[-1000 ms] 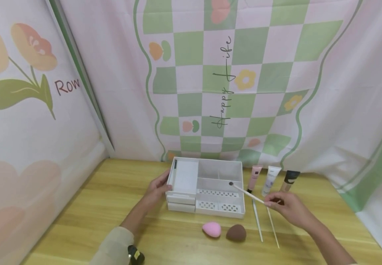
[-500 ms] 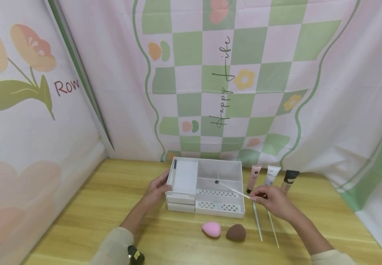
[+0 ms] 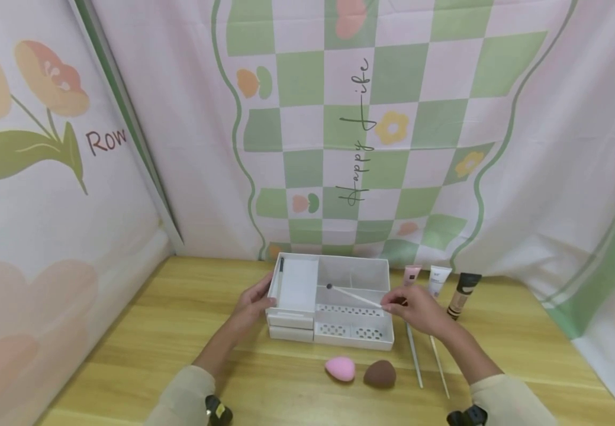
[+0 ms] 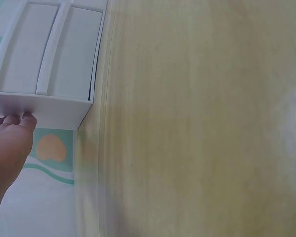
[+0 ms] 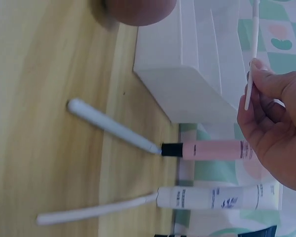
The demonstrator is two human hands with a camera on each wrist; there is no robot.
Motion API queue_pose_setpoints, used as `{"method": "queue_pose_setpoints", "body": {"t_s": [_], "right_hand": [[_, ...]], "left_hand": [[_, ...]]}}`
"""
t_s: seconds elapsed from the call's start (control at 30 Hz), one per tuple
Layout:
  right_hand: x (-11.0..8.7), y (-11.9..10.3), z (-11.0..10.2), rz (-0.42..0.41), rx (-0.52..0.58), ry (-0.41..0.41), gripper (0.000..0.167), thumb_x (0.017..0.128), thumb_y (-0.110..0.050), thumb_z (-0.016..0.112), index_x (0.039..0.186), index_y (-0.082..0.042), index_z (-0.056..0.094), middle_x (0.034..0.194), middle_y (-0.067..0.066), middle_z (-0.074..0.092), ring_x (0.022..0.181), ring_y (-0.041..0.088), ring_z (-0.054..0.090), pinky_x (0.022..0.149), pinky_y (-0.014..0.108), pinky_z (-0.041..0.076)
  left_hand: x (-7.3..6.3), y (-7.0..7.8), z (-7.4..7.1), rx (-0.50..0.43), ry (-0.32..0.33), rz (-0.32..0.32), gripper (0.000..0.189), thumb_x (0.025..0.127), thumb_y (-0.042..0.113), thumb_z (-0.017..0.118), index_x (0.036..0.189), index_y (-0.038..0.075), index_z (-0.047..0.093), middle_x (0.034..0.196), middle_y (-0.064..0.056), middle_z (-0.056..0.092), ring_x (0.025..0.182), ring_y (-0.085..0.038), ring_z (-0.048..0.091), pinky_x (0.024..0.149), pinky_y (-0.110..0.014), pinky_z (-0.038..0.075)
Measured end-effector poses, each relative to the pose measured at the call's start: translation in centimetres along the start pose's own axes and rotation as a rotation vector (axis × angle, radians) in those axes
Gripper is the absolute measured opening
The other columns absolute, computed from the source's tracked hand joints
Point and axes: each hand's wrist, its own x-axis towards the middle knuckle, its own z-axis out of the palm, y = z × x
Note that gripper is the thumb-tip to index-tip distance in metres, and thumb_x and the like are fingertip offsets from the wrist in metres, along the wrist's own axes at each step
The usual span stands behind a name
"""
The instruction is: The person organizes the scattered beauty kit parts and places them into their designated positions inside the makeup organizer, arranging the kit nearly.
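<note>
A white makeup organizer with compartments and small front drawers stands on the table. My left hand rests against its left side, and the left wrist view shows the fingertips touching the side wall. Between thumb and fingers, my right hand pinches a makeup brush by the end of its white handle. The brush slants over the right compartments, its dark head toward the middle divider. Another brush lies in the left top tray. In the right wrist view, the held brush's head is out of frame.
A pink sponge and a brown sponge lie before the organizer. To its right stand a pink tube, a white tube and a black-capped tube. Two pale brushes lie near them. A patterned curtain hangs behind.
My right hand has moved left with the brush, bringing its head from the organizer's right side to near the middle divider. The left hand has stayed at the organizer's side.
</note>
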Motion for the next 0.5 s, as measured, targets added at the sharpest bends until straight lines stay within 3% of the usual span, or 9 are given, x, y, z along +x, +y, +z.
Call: {"method": "queue_pose_setpoints", "body": {"t_s": [0.23,0.5], "right_hand": [[1.6,0.0,0.7,-0.019,-0.012,-0.025,0.006,0.090,-0.003,0.071,0.092,-0.003,0.077,0.086,0.006,0.077,0.077,0.002,0.066,0.068,0.018,0.059],[2.4,0.2,1.3,-0.038,-0.040,-0.040,0.006,0.090,-0.001,0.070,0.089,-0.001,0.076,0.084,0.007,0.075,0.076,0.001,0.062,0.065,0.018,0.057]], "left_hand": [[0.0,-0.2,-0.2,0.001,-0.008,0.005,0.072,0.096,0.001,0.051,0.160,-0.002,0.018,0.171,-0.021,0.012,0.158,-0.040,0.014,0.127,-0.046,0.024],[0.1,-0.3,-0.2,0.002,0.004,-0.013,0.071,0.097,0.001,0.051,0.160,-0.001,0.019,0.171,-0.019,0.013,0.159,-0.037,0.013,0.129,-0.047,0.021]]}}
